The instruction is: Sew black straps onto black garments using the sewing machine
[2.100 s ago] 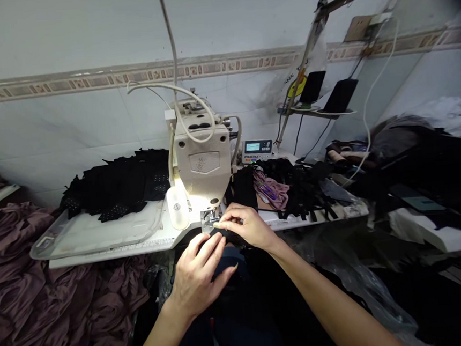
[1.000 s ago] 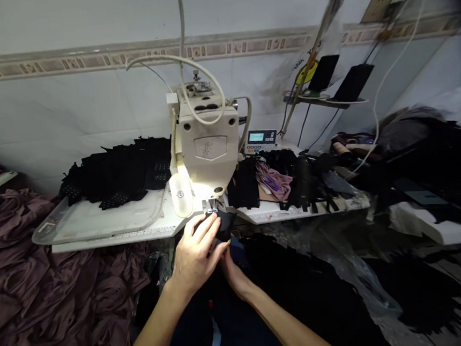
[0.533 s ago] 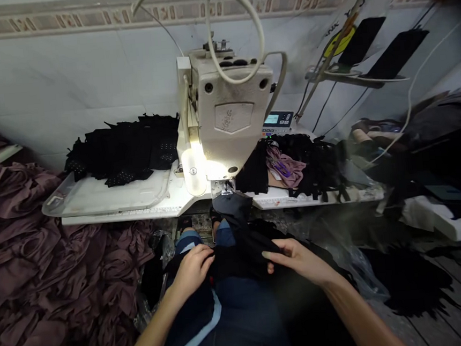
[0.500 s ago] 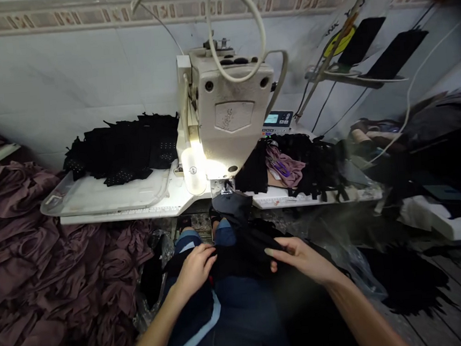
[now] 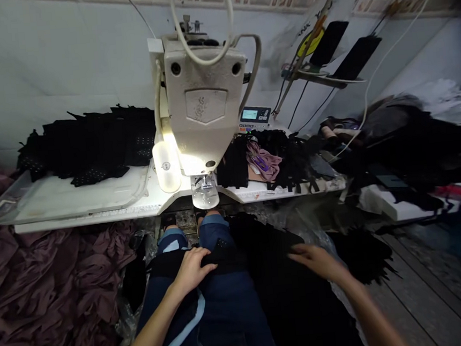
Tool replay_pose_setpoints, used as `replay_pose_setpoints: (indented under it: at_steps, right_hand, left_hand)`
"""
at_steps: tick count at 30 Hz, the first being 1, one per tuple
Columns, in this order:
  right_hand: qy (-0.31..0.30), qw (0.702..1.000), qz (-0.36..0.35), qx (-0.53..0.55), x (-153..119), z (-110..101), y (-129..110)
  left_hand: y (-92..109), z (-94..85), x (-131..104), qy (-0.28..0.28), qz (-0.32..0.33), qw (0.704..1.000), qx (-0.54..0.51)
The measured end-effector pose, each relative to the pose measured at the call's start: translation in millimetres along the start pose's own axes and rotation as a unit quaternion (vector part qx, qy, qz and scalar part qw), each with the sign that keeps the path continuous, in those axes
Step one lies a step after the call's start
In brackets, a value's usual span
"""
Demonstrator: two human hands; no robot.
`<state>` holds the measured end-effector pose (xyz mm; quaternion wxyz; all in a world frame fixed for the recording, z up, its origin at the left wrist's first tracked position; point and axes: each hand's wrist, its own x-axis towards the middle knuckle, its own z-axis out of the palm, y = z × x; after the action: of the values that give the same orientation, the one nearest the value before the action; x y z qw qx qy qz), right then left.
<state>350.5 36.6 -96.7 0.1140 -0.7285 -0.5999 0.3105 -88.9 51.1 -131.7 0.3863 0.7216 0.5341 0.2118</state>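
Observation:
My left hand lies over a black cloth piece spread across my lap, its fingers flat and the thumb apart. A cluster of small light dots marks the cloth near its upper edge. To the right, my right hand is over a big pile of black fabric, fingers stretched to the left and slightly blurred; I see nothing held in it. Ahead stands a sewing machine with its lamp lit. Under its needle and presser foot, the narrow arm end shows bare.
Black cut pieces are heaped on a clear plastic tray left of the machine. Mauve fabric fills the floor at left. Right of the machine are a control panel, purple-handled snips and black thread cones.
The black cloth that ran up to the presser foot has come away and lies on my lap. My right hand has let it go and moved right. The view has shifted right.

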Motion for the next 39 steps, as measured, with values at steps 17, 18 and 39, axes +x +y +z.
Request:
replay_pose_setpoints:
  at_steps: [17,18,39]
  right_hand:
    - [-0.204,0.9,-0.096,0.372,8,24,-138]
    - [-0.218,0.896,-0.099,0.373,4,25,-145]
    - [-0.099,0.881,-0.117,0.449,23,131,-193]
  left_hand:
    - [65,-4.2,12,0.143,-0.018,0.967,-0.21]
    - [66,-3.3,9,0.121,-0.027,0.965,-0.23]
    - [37,-24.5,-39,0.049,-0.164,0.891,-0.42]
